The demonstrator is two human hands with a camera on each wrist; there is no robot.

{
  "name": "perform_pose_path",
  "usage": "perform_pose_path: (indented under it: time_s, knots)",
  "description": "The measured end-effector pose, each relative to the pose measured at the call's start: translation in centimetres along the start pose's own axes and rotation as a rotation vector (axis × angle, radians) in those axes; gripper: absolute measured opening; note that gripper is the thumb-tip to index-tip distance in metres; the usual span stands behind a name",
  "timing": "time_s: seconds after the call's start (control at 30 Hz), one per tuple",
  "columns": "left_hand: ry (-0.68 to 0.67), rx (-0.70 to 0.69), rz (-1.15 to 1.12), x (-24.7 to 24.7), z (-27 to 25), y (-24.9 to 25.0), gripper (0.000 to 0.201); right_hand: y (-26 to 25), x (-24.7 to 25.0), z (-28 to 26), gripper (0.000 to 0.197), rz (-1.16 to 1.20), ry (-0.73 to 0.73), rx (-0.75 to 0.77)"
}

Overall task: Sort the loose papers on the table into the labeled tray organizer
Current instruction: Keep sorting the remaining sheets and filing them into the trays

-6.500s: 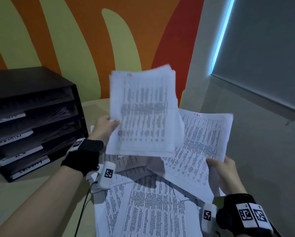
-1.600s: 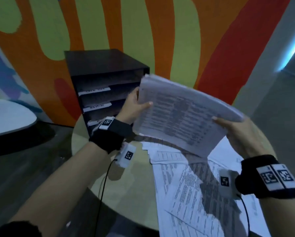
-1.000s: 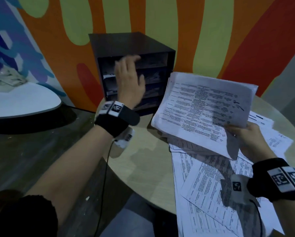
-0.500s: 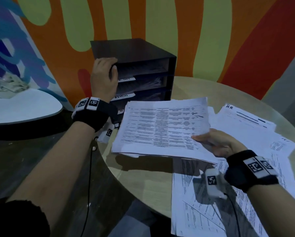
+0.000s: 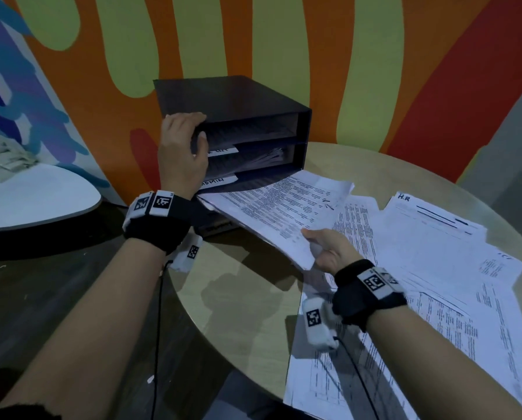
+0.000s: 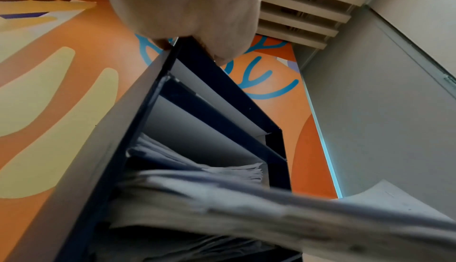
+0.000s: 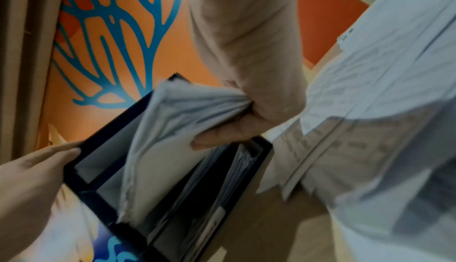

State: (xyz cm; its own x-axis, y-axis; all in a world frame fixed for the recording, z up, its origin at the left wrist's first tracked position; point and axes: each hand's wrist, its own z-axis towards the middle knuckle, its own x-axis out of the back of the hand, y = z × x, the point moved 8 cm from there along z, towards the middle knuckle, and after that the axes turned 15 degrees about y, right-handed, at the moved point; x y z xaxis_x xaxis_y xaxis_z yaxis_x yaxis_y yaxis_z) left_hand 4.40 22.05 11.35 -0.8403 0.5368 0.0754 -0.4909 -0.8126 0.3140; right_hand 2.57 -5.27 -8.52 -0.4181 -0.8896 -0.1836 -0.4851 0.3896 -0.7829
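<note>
The black tray organizer [image 5: 235, 98] stands at the back left of the round table [image 5: 244, 313], with white labels on its shelves, one reading ADMIN [image 5: 216, 182]. My left hand [image 5: 197, 130] grips its top front-left corner, thumb on the front edge. My right hand [image 5: 314, 247] pinches the near edge of a thick printed paper stack [image 5: 278, 207]. The stack's far end reaches into a lower slot, below the ADMIN shelf. In the right wrist view my fingers [image 7: 222, 135] hold the stack [image 7: 172, 129] against the organizer [image 7: 103, 129]. Loose papers [image 5: 435, 253] cover the table's right side.
The upper shelves hold some papers [image 6: 234, 168]. A sheet marked H.R [image 5: 429, 213] lies at the right. A white round table [image 5: 32, 195] stands to the left, across a dark gap. The painted wall is close behind the organizer. Wrist cables [image 5: 158, 328] hang below my arms.
My left hand let go of the stack and took hold of the organizer's corner. My right hand alone lowered the stack and pushed its far end forward into a lower slot.
</note>
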Motion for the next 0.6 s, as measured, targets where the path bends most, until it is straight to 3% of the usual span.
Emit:
perform_pose_path:
  time_s: [0.13, 0.33, 0.43, 0.6]
  knots:
    - [0.036, -0.011, 0.003, 0.0, -0.2, 0.0, 0.029, 1.3, -3.8, 0.1, 0.035, 0.023, 0.024, 0.013]
    - [0.058, -0.035, 0.013, 0.0, -0.4, 0.0, 0.029, 0.2, -7.9, 0.4, 0.033, -0.377, 0.084, 0.194]
    - [0.073, -0.044, 0.012, -0.1, -0.4, 0.1, 0.029, -1.5, -8.9, -0.1, 0.014, -0.252, 0.029, 0.267]
    - [0.103, -0.046, 0.006, -0.2, -0.5, 0.1, 0.029, -1.2, -10.9, 0.3, 0.016, -0.045, 0.0, 0.146]
